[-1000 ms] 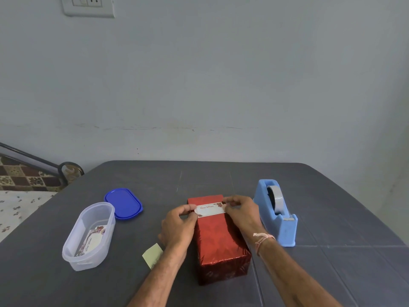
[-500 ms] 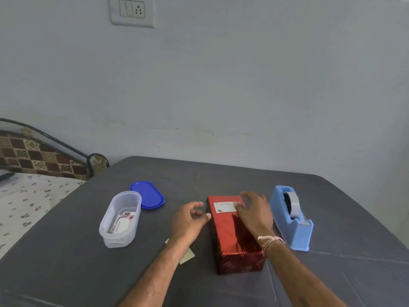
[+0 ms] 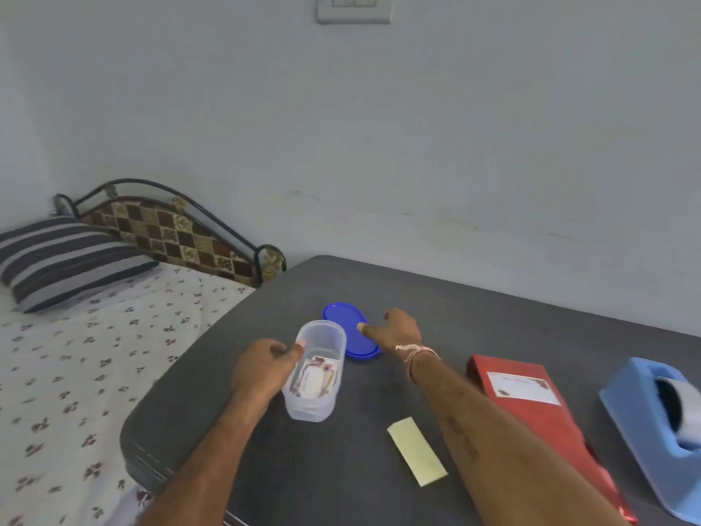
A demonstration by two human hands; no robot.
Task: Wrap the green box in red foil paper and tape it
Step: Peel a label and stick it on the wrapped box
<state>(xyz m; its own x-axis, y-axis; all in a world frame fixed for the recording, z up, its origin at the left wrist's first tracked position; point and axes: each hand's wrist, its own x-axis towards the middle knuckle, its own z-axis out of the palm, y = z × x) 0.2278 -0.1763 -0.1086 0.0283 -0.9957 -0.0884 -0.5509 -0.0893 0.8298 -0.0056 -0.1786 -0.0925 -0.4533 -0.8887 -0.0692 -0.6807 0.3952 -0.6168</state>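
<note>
The box wrapped in red foil (image 3: 538, 415) lies on the dark grey table (image 3: 474, 320) at the right, with a white label stuck on its top; my right forearm crosses its near end. My left hand (image 3: 261, 370) grips the side of a clear plastic container (image 3: 316, 377) holding several labels. My right hand (image 3: 394, 330) reaches over the blue lid (image 3: 349, 332) behind the container, fingertips touching it. A blue tape dispenser (image 3: 656, 423) stands at the far right.
A pale yellow backing strip (image 3: 417, 451) lies on the table between my forearms. A bed (image 3: 76, 366) with a floral sheet and striped pillow (image 3: 64, 260) adjoins the table's left edge. A wall stands behind the table.
Both hands left the wrapped box and moved left. My left hand took hold of the clear container and my right hand reached the blue lid. The view swung left.
</note>
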